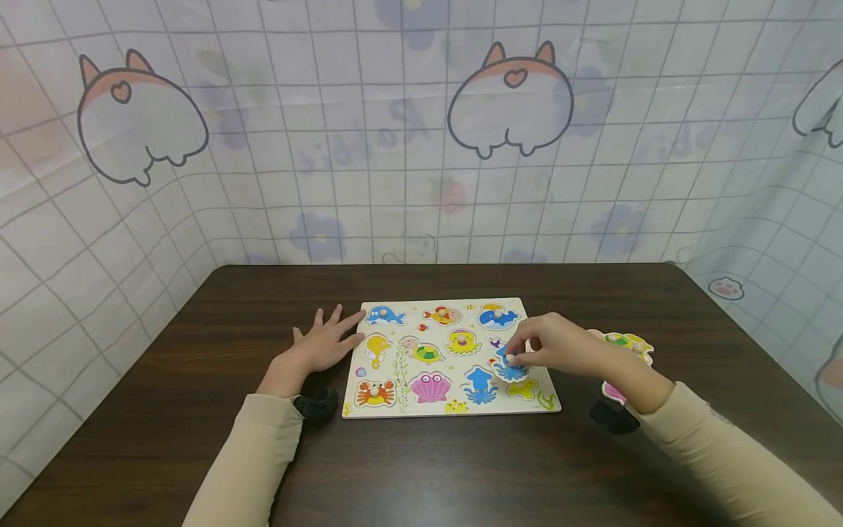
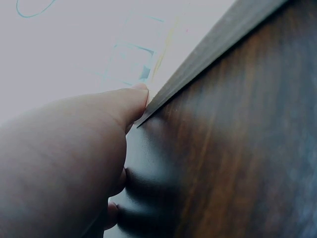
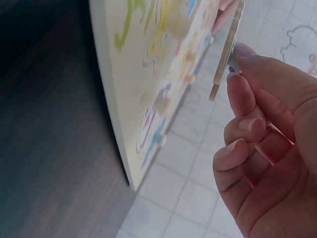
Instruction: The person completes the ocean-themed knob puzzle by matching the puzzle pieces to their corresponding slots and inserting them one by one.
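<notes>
My right hand [image 1: 553, 342] pinches the knob of a blue squid puzzle piece [image 1: 510, 372] between thumb and fingertips. In the right wrist view the piece [image 3: 227, 52] shows edge-on, lifted off the wooden peg puzzle board [image 1: 408, 366]. A matching squid picture [image 1: 480, 388] lies on the board just left of it. With fingers spread, my left hand [image 1: 323, 344] rests on the table at the board's left side, its fingertips right at the edge. Knobbed pieces sit in the board, among them a crab [image 1: 385, 399], a yellow octopus [image 1: 463, 348] and a blue whale [image 1: 500, 320].
Several loose puzzle pieces [image 1: 635, 344] lie in a pile right of the board, partly hidden by my right forearm. A dark wood table [image 1: 421, 468] carries everything. Behind it hangs a white grid-patterned cloth [image 1: 395, 146]. Each wrist wears a dark device [image 1: 317, 405].
</notes>
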Motion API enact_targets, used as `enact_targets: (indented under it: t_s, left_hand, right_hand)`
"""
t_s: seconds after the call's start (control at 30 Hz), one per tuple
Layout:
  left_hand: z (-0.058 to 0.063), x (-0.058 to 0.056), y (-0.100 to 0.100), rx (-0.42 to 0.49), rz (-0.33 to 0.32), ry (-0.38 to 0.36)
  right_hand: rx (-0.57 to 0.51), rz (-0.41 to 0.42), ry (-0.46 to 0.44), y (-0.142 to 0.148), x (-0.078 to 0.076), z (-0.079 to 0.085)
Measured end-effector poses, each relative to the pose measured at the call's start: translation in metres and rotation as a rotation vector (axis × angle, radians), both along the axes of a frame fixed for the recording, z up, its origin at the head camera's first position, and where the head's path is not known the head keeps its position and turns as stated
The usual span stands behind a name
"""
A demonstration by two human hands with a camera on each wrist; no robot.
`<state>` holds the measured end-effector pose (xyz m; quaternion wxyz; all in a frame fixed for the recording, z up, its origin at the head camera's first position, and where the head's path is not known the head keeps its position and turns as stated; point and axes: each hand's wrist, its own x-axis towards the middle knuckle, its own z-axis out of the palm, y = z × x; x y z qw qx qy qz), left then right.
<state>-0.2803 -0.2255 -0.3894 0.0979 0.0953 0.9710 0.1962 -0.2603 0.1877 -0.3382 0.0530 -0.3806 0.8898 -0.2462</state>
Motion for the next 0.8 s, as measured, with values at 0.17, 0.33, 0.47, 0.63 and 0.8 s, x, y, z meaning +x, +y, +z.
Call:
enact_targets:
  t_s: [0.17, 0.33, 0.47, 0.63, 0.8]
  left_hand:
    - [0.000, 0.000, 0.000, 0.003, -0.003, 0.001]
    - [0.000, 0.001, 0.000, 0.004, -0.006, 0.002]
    - [0.000, 0.002, 0.000, 0.004, -0.006, 0.003]
    - [0.000, 0.003, 0.000, 0.007, -0.005, 0.000]
    - [0.000, 0.003, 0.000, 0.005, -0.008, -0.004]
  right_hand:
    - [0.016, 0.013, -0.015, -0.009, 0.001, -0.003]
    - [0.024, 0.035, -0.022, -0.017, 0.001, -0.007]
    - [0.037, 0.048, -0.033, -0.024, 0.000, -0.010]
    - [0.049, 0.054, -0.066, -0.033, -0.001, -0.011]
    - [0.059, 0.069, -0.082, -0.040, -0.001, -0.012]
